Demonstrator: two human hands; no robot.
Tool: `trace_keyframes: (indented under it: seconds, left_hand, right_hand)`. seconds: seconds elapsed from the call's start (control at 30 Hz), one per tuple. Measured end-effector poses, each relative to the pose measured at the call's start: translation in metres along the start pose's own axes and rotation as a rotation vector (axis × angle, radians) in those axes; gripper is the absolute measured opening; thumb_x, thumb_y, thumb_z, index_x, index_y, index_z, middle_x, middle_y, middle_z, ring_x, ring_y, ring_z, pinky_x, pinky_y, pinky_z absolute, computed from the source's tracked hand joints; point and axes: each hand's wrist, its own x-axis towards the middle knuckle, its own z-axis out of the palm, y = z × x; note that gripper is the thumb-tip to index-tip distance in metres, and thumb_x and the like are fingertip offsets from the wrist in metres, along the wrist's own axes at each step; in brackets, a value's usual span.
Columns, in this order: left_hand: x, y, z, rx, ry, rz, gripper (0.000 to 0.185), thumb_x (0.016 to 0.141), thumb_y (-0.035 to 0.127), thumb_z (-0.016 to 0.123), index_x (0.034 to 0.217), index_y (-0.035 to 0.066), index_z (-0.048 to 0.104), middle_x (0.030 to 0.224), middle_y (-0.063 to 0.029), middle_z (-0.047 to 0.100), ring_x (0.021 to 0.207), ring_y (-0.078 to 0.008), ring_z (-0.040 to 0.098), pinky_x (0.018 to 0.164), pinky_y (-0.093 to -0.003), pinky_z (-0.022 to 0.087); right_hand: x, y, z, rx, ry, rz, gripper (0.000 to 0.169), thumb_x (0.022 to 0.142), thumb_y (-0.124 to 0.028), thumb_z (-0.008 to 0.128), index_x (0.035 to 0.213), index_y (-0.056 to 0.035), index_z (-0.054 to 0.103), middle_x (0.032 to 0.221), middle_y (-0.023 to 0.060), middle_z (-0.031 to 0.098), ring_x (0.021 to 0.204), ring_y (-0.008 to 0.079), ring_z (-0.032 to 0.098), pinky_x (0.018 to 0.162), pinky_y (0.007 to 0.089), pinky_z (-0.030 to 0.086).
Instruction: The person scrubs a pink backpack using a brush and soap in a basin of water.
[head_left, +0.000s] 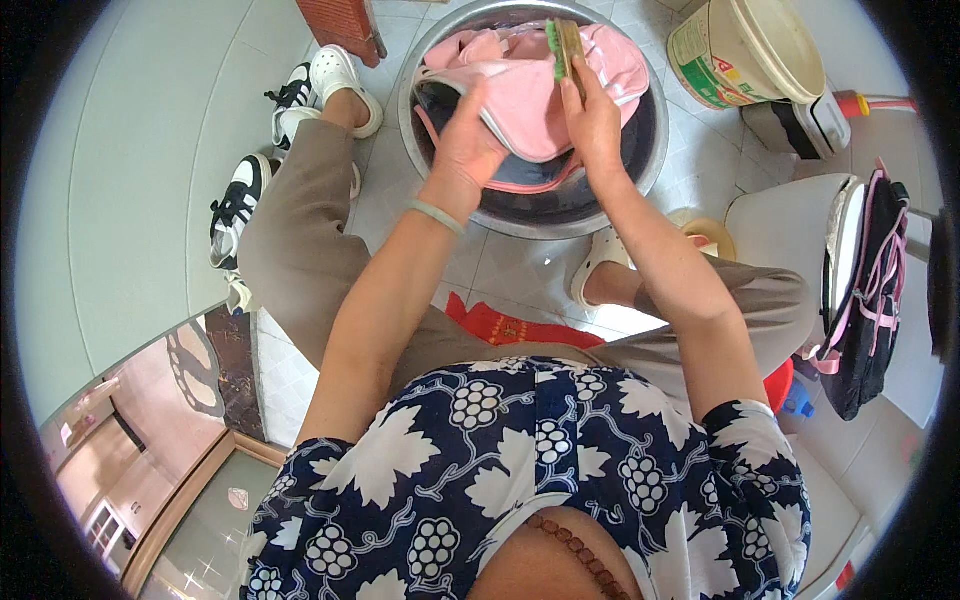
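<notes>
A pink fabric bag (529, 112) with white piping lies in a round metal basin (660, 142) in front of me. My left hand (469, 146) grips the near left edge of the bag, its thumb lying along the fabric. A scrubbing brush (568, 46) with a wooden back and green bristles is held in my right hand (594, 116). The brush is tilted on its side, bristles to the left, above the bag. Pink strap (529, 186) curves along the bag's near side. Dark water or lining shows under the bag; I cannot tell which.
A white plastic bucket (731, 56) stands at the upper right beside a grey bin (799, 127). Nearer on the right, a black and pink backpack (870, 300) rests against a white container (784, 225). Black-and-white sneakers (244, 202) stand left; a red cloth (517, 326) lies below me.
</notes>
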Motion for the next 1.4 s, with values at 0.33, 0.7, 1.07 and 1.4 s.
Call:
trace_keyframes:
  seconds: [0.33,0.7,1.07,1.4]
  left_hand:
    - [0.002,-0.001,0.019,0.098,0.164,0.076,0.046,0.102,0.038,0.048,0.136,0.007,0.048,0.138,-0.0119,0.053,0.127,-0.0274,0.05,0.106,-0.0457,0.041]
    - [-0.004,0.006,0.028,0.009,-0.099,0.152,0.057,0.103,0.048,0.034,0.145,0.009,0.038,0.146,-0.0093,0.045,0.135,-0.0264,0.042,0.113,-0.0438,0.033]
    - [-0.007,0.007,0.023,-0.006,0.07,0.093,0.053,0.105,0.044,0.03,0.146,0.011,0.036,0.149,-0.008,0.042,0.136,-0.0255,0.041,0.115,-0.0442,0.031]
    - [-0.01,0.013,0.03,0.002,0.053,0.076,0.06,0.105,0.048,0.023,0.147,0.007,0.036,0.146,-0.0124,0.045,0.136,-0.0295,0.041,0.114,-0.0471,0.033]
  right_hand:
    - [-0.056,-0.055,-0.01,0.068,-0.207,-0.314,0.045,0.093,-0.021,0.058,0.135,-0.0054,0.053,0.1,0.027,0.066,0.092,0.0439,0.065,0.082,0.0491,0.051]
    - [-0.048,-0.08,-0.016,-0.134,-0.353,-0.179,0.043,0.094,-0.024,0.059,0.134,-0.0113,0.055,0.098,0.0239,0.066,0.088,0.0389,0.065,0.078,0.0461,0.051]
    - [-0.036,-0.074,0.001,-0.1,-0.362,-0.203,0.04,0.095,-0.026,0.055,0.132,-0.0129,0.057,0.096,0.026,0.066,0.088,0.0406,0.066,0.078,0.0479,0.051]
    - [-0.065,-0.076,-0.016,-0.091,-0.354,-0.128,0.041,0.093,-0.017,0.061,0.133,-0.0107,0.056,0.097,0.0254,0.066,0.091,0.0392,0.066,0.082,0.0457,0.051]
